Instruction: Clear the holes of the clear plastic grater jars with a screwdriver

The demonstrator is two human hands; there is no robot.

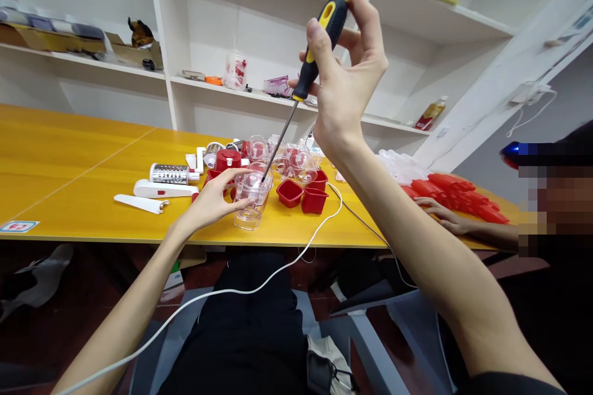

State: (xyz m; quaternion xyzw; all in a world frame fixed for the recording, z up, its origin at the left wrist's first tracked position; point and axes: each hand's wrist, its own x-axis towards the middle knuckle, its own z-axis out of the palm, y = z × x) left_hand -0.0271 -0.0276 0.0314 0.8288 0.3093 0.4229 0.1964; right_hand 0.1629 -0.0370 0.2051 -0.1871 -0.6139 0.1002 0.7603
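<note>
Right hand [348,68] wrapped around a screwdriver [304,79], left hand [214,199] clamped on a clear plastic container [253,186], thumb opposite fingers

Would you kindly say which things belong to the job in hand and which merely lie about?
Probably the job:
screwdriver in right hand
clear plastic piece in left hand
perhaps the red cups

Probably lying about:
bottle and orange item on the shelf

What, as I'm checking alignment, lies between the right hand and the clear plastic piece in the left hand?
In the head view, the thin metal shaft of the black-and-yellow screwdriver, slanting down from the right hand toward the clear plastic piece.
</note>
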